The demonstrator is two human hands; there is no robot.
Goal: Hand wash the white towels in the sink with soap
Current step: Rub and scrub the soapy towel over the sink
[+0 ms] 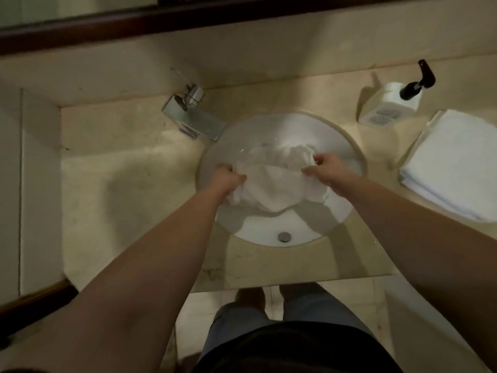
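Observation:
A wet white towel (pixel 271 184) lies bunched in the round white sink (pixel 269 232). My left hand (pixel 227 177) grips its left side, fingers curled into the cloth. My right hand (pixel 326 166) grips its right side, pinching a fold near the far edge. The cloth stretches between both hands over the basin. A white soap dispenser (pixel 387 107) with a black pump stands on the counter at the back right. A stack of folded white towels (pixel 457 162) rests on the counter to the right of the sink.
A chrome faucet (pixel 192 117) stands at the back left of the sink, spout pointing towards the basin. The beige stone counter (pixel 129 184) spreads left of the sink. A dark wooden mirror frame (pixel 161 20) runs along the wall behind.

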